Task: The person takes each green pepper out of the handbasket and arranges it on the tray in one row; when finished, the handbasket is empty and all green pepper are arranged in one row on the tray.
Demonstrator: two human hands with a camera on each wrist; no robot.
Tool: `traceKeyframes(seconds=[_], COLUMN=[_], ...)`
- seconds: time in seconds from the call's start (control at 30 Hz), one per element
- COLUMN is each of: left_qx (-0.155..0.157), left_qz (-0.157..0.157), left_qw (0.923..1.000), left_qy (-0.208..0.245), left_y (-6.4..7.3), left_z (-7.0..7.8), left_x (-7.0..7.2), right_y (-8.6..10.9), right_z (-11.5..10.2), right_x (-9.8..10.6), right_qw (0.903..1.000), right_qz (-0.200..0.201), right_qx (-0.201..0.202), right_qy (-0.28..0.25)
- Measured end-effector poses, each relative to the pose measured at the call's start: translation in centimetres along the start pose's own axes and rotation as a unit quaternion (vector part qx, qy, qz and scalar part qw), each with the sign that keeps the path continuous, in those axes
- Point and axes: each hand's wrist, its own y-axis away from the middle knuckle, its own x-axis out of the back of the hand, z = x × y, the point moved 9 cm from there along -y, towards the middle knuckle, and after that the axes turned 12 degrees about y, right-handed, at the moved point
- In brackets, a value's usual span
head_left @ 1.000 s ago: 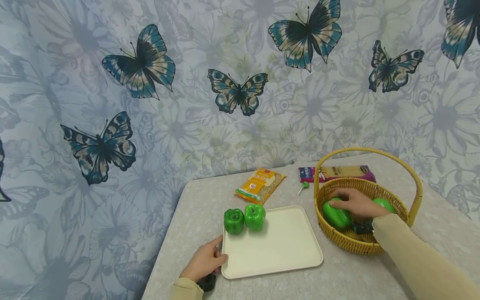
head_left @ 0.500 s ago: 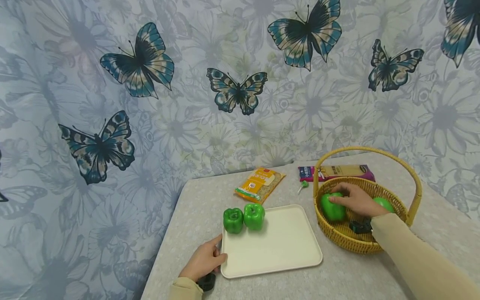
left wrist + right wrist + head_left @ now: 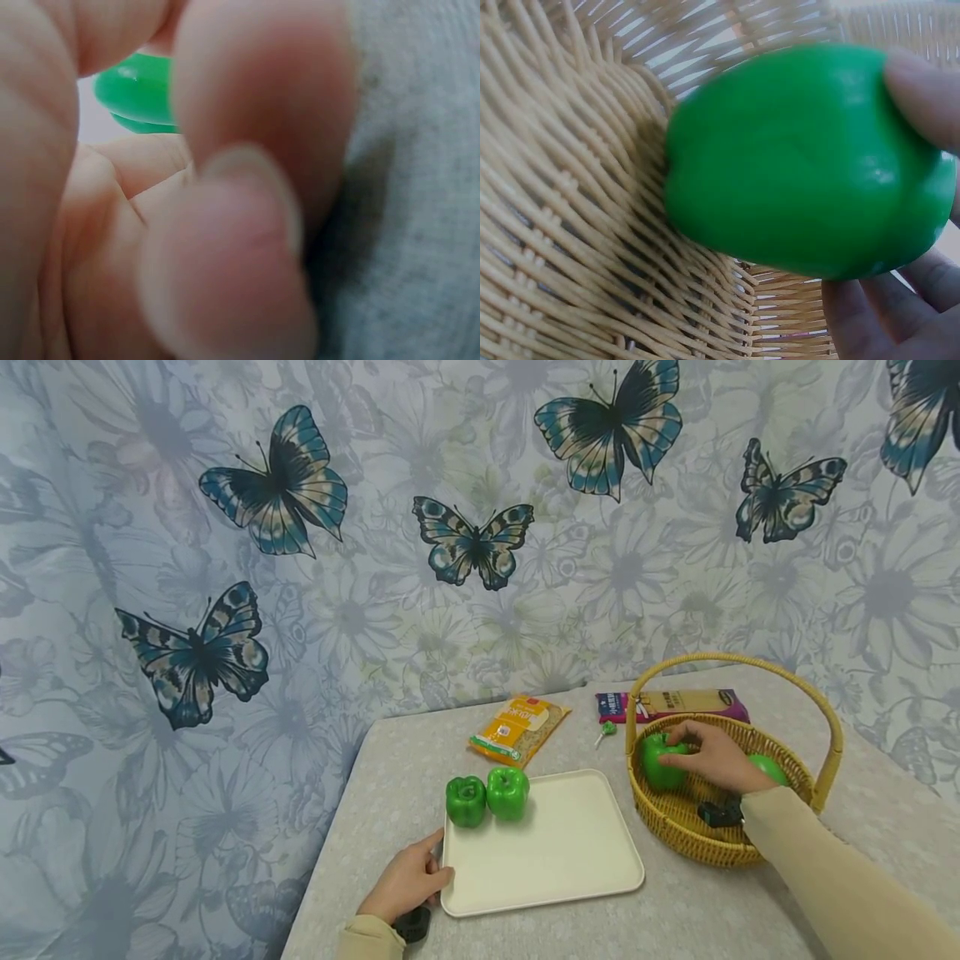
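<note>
Orange plastic packet (image 3: 521, 730), lettering too small to read.
Right hand (image 3: 711, 758) has fingers clamped on a glossy green bell pepper (image 3: 795, 165); left hand (image 3: 408, 878) touches a cream rectangular tray (image 3: 555, 852), grip unclear.

We've got the tray (image 3: 555, 860) sitting on the counter (image 3: 382, 810), one pepper (image 3: 466, 802) in its far left corner and a second pepper (image 3: 507, 794) right beside it! The left hand (image 3: 408, 881) is at the tray's left edge. Over to the right we find the basket (image 3: 712, 853): a third pepper (image 3: 658, 767) inside at its left, held by the right hand (image 3: 716, 758), and a round thing (image 3: 769, 767) at its right. Behind the tray, we spot the bag (image 3: 521, 731); behind the basket, the packet (image 3: 686, 702); between them, the lollipop (image 3: 608, 727)!
</note>
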Motion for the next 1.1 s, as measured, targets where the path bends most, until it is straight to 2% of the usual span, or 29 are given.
traceKeyframes(seconds=[0.63, 0.9, 1.1], left_qx=[-0.001, -0.006, -0.008], left_qz=[0.006, 0.002, 0.000], left_qw=[1.0000, 1.0000, 1.0000], left_qy=[-0.004, -0.002, 0.002], left_y=[0.05, 0.01, -0.03], left_z=[0.03, 0.04, 0.03], left_x=[0.00, 0.01, 0.01], right_y=[0.19, 0.22, 0.34], right_z=[-0.84, -0.62, -0.77], right_x=[0.05, -0.13, -0.50], right_qw=[0.9995, 0.9995, 0.9986], right_qz=[-0.007, -0.013, -0.036], right_qx=[0.028, 0.029, 0.036], right_qy=[-0.014, 0.005, 0.016])
